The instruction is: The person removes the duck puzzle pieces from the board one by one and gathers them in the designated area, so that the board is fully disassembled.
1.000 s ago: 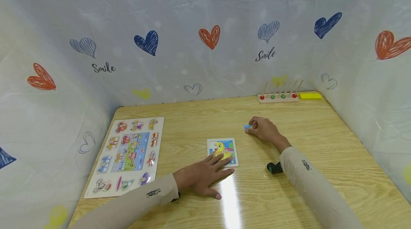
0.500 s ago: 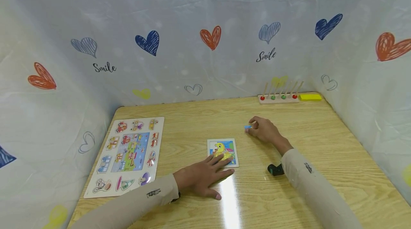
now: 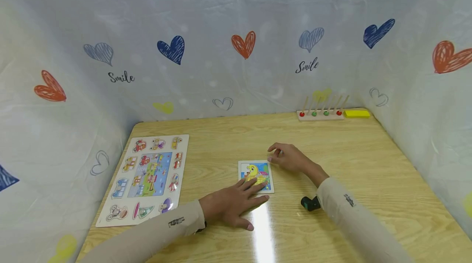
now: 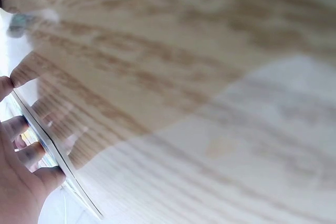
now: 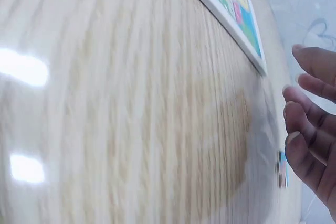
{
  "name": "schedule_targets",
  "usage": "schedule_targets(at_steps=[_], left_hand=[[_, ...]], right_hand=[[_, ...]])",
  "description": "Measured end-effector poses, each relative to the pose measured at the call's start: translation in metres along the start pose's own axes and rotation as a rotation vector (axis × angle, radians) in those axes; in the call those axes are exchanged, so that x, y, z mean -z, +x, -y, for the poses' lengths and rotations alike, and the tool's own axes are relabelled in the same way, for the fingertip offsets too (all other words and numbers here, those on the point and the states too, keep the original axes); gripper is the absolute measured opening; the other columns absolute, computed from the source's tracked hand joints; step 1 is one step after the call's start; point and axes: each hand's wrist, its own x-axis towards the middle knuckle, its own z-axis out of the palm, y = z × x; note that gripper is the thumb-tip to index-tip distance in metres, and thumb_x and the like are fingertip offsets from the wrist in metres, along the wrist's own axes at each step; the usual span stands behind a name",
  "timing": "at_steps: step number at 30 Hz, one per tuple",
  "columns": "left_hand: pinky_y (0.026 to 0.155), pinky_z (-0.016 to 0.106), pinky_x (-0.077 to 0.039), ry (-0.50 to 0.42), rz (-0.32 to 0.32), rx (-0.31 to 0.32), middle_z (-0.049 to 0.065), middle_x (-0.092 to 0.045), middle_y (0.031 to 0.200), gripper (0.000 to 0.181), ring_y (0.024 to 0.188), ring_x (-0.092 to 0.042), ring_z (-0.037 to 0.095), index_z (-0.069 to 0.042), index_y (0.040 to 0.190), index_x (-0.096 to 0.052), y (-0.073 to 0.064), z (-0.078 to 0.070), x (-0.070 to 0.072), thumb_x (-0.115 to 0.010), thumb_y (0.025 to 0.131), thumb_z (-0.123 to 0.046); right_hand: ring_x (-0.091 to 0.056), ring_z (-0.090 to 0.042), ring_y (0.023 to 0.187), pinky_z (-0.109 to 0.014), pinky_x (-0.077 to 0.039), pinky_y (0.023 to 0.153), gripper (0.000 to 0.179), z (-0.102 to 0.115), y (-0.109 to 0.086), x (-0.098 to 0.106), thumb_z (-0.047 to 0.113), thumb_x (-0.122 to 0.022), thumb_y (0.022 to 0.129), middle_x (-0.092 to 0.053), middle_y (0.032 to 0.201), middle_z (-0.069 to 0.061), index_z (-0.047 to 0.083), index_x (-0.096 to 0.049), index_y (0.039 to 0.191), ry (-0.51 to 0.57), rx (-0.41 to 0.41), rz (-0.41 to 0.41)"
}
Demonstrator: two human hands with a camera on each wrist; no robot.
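A small square jigsaw puzzle (image 3: pixel 271 187) with a white frame and a yellow cartoon animal lies on the table. My left hand (image 3: pixel 236 203) rests on its lower part, fingers straight and spread. In the left wrist view several fingertips (image 4: pixel 52 177) lie over the puzzle's edge. My right hand (image 3: pixel 293 158) hovers by the puzzle's upper right corner, thumb and fingers bent but apart. A small piece with blue and brown on it (image 5: pixel 282 169) lies on the table beyond the fingers in the right wrist view; in the head view the right hand mostly hides it.
A large vehicle peg puzzle board (image 3: pixel 184 181) lies at the left. Toward the back right stands a wooden peg rack (image 3: pixel 320 118) with red and green beads, beside a yellow block (image 3: pixel 357 114). A black wrist camera (image 3: pixel 310 203) sits under the right sleeve. Heart-printed curtains surround the table.
My right hand has moved left and nearer, toward the puzzle's corner. The blue piece that showed at its fingertips no longer sticks out there. The left hand has stayed in place.
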Motion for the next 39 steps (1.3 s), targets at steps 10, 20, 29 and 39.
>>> schedule_targets(at_steps=[10, 20, 29, 39], left_hand=[[0.124, 0.054, -0.017, 0.024, -0.014, -0.005, 0.010, -0.007, 0.170, 0.083, 0.155, -0.011, 0.038, -0.022, 0.163, -0.018, -0.001, -0.001, 0.000, -0.033, 0.098, -0.072], [0.125, 0.053, -0.016, 0.016, 0.046, 0.011, 0.008, 0.000, 0.171, 0.085, 0.156, -0.006, 0.036, -0.025, 0.163, -0.012, 0.001, 0.000, 0.000, -0.031, 0.097, -0.074], [0.125, 0.051, -0.017, 0.017, 0.084, 0.026, 0.008, 0.003, 0.171, 0.087, 0.156, -0.005, 0.035, -0.026, 0.163, -0.008, 0.002, -0.001, 0.000, -0.029, 0.096, -0.076], [0.124, 0.052, -0.017, 0.008, 0.074, 0.022, 0.008, 0.002, 0.171, 0.086, 0.156, -0.006, 0.036, -0.025, 0.164, -0.010, 0.002, 0.000, 0.000, -0.032, 0.096, -0.075]], right_hand=[[-0.059, -0.010, 0.076, -0.028, -0.050, 0.074, 0.030, 0.020, 0.003, -0.017, 0.019, -0.070, 0.096, -0.067, 0.096, 0.001, 0.008, -0.065, 0.123, 0.034, 0.112, 0.144], [-0.059, -0.011, 0.089, -0.032, -0.051, 0.082, 0.028, 0.029, 0.008, -0.024, 0.018, -0.070, 0.096, -0.066, 0.098, 0.004, 0.012, -0.067, 0.123, 0.015, 0.137, 0.212], [-0.057, -0.011, 0.089, -0.031, -0.051, 0.082, 0.033, 0.034, 0.012, -0.029, 0.021, -0.071, 0.095, -0.062, 0.099, 0.005, 0.014, -0.067, 0.128, -0.113, 0.145, 0.234], [-0.058, -0.013, 0.096, -0.035, -0.052, 0.085, 0.038, 0.042, 0.015, -0.024, 0.020, -0.068, 0.097, -0.062, 0.107, 0.001, 0.016, -0.064, 0.135, -0.186, 0.150, 0.308]])
